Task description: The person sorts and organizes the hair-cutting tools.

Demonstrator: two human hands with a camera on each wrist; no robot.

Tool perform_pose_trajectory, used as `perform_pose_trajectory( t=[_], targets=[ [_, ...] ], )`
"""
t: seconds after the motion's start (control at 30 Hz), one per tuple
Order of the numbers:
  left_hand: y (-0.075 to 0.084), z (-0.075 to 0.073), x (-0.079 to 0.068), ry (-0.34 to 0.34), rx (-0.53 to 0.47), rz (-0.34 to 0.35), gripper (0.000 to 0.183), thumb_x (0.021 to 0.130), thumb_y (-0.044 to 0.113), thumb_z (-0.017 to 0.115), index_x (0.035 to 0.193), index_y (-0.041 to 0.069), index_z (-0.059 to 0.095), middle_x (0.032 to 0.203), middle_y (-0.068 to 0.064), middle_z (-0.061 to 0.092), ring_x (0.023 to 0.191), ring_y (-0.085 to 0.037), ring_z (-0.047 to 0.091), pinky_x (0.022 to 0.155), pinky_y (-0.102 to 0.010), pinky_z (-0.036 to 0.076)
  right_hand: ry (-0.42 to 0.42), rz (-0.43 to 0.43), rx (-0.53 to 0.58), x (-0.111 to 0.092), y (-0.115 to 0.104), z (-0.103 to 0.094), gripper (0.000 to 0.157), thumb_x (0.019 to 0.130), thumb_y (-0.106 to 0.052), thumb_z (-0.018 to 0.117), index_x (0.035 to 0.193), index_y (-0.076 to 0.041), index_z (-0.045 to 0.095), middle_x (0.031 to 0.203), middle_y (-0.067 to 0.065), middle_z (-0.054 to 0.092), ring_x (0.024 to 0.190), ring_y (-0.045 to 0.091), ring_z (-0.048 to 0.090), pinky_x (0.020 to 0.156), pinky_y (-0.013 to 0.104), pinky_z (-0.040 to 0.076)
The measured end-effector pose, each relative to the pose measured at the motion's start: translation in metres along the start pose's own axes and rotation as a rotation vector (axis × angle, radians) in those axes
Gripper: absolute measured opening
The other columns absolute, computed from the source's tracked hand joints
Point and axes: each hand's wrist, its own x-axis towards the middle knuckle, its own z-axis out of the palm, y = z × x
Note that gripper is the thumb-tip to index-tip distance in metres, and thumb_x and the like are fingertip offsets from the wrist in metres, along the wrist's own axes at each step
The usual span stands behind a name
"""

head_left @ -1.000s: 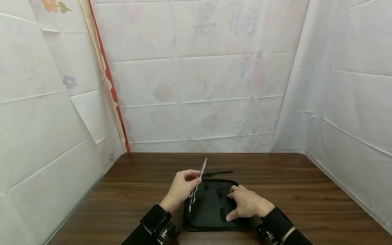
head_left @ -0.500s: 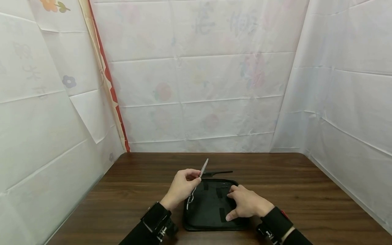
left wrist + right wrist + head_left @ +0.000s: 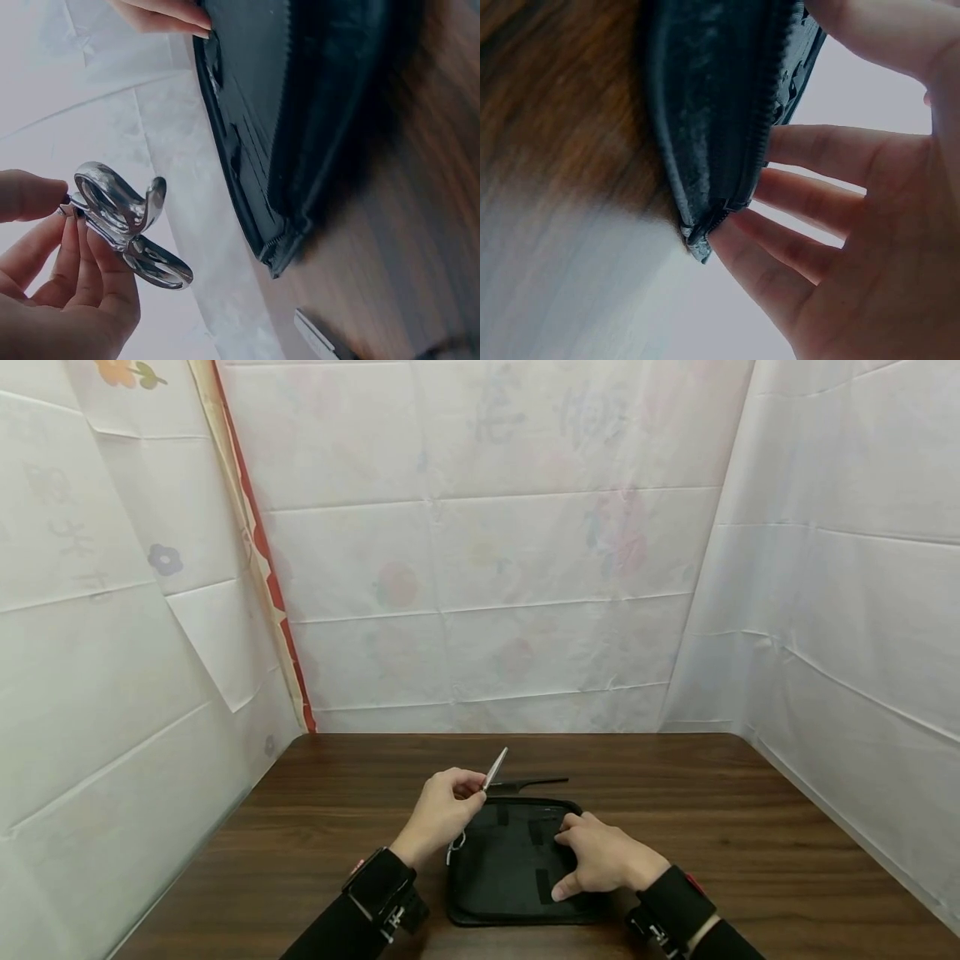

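Note:
My left hand pinches a pair of silver hairdressing scissors between thumb and fingers, blades pointing up and away. The finger rings and a curved finger rest show below the grip in the left wrist view. A flat black zip case lies on the table, its inner face up with dark loops on it. My right hand rests on the case's right side, thumb and fingers spread. In the right wrist view, straight fingers touch its zipped edge.
Just beyond the case lies a thin black-handled thing, with a pale metal part showing in the left wrist view. The brown wooden table is enclosed by white sheeting at the back and sides.
The left hand has shifted slightly left and up with the scissors, whose rings have swung left to the case's left edge. The right hand has stayed in place on the case.

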Motion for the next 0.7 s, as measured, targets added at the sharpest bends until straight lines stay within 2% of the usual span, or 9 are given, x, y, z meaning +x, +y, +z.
perform_pose_trajectory(
  t=[0.23, 0.4, 0.7],
  targets=[
    [0.0010, -0.0014, 0.0010, -0.010, 0.051, 0.039, 0.018, 0.089, -0.004, 0.068, 0.106, -0.003, 0.074, 0.087, -0.002, 0.064, 0.080, -0.017, 0.063, 0.073, -0.028, 0.052, -0.001, -0.002, -0.010, -0.0004, -0.0005, 0.0000, 0.077, 0.076, -0.049, 0.087, 0.130, 0.000, 0.066, 0.130, 0.006, 0.055, 0.120, 0.030, 0.051, 0.093, 0.052, 0.050],
    [0.0012, -0.0030, 0.0007, -0.032, 0.112, 0.083, 0.019, 0.089, -0.005, 0.067, 0.106, -0.003, 0.074, 0.086, -0.001, 0.062, 0.077, -0.013, 0.062, 0.070, -0.026, 0.053, -0.001, 0.002, -0.024, -0.0004, -0.0011, -0.0001, 0.077, 0.076, -0.050, 0.086, 0.131, 0.000, 0.067, 0.131, 0.007, 0.056, 0.121, 0.031, 0.050, 0.094, 0.053, 0.050],
    [-0.0007, -0.0043, 0.0004, -0.056, 0.210, 0.092, 0.020, 0.090, -0.003, 0.067, 0.109, -0.001, 0.074, 0.089, 0.001, 0.060, 0.080, -0.012, 0.060, 0.071, -0.027, 0.052, -0.026, 0.000, -0.002, 0.0004, 0.0012, -0.0006, 0.075, 0.078, -0.050, 0.086, 0.132, -0.002, 0.066, 0.126, 0.004, 0.055, 0.117, 0.029, 0.051, 0.092, 0.052, 0.050]
  ],
)
